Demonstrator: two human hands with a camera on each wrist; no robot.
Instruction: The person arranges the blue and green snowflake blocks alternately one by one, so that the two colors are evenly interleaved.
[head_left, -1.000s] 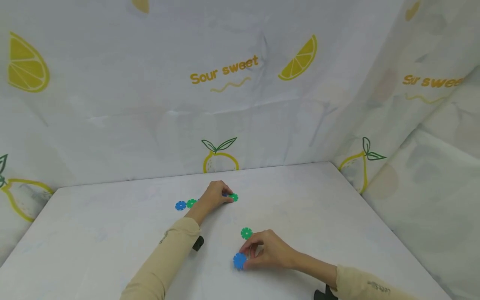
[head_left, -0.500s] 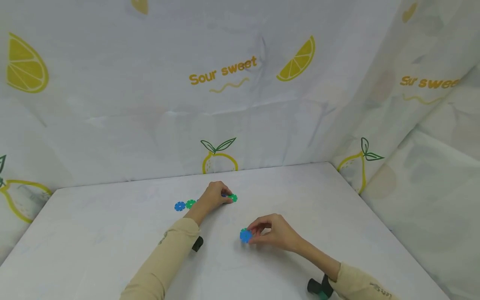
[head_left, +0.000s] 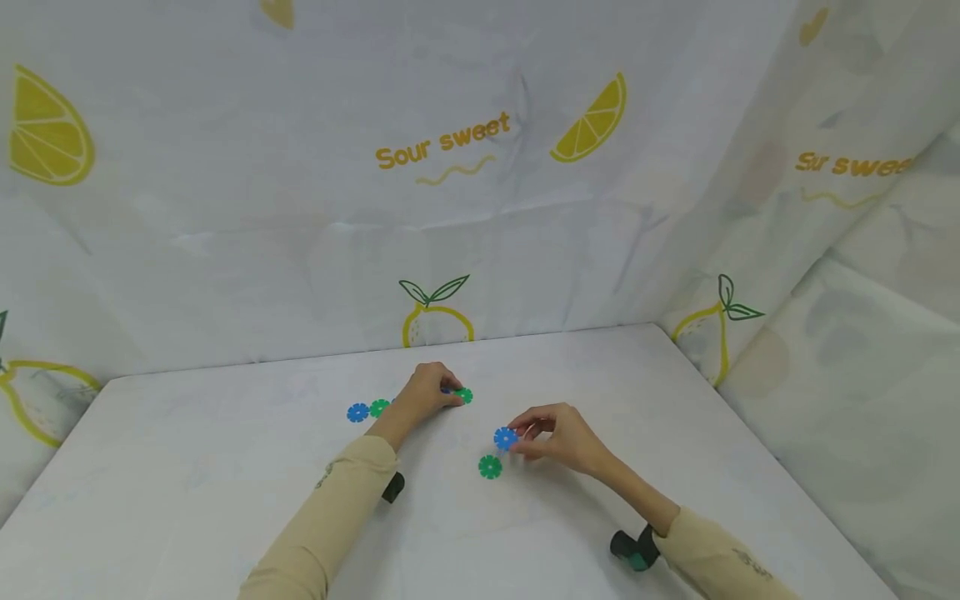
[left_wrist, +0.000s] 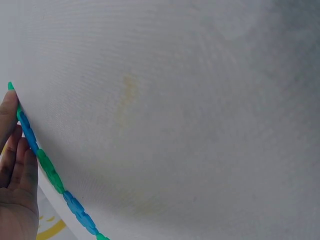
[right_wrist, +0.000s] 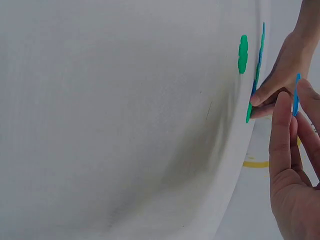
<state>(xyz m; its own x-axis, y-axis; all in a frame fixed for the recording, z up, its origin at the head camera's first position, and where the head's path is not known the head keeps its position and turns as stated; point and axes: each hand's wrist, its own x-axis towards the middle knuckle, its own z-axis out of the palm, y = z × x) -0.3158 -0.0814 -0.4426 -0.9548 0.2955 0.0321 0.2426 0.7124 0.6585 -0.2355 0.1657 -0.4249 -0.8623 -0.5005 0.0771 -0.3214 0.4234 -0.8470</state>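
Note:
A row of blue and green notched interlocking discs [head_left: 357, 412] lies across the back of the table, partly hidden by my left forearm. In the left wrist view the discs [left_wrist: 50, 170] run edge to edge as a chain. My left hand [head_left: 427, 393] pinches the chain's right end, at its green end disc [head_left: 465, 396]. My right hand [head_left: 562, 435] holds a single blue disc [head_left: 506, 438] by its edge between thumb and fingers, above the table. Just below it in the head view, a loose green disc [head_left: 490, 467] lies flat.
The white table [head_left: 187, 483] backs onto a white curtain [head_left: 300, 208] printed with lemons. A second curtain side [head_left: 862, 358] borders it on the right. Black wrist cameras [head_left: 633, 548] hang under the forearms close to the tabletop.
My right hand has carried the blue disc away from me and slightly right, passing over the loose green disc, which shows again. My left hand stays at the chain's end.

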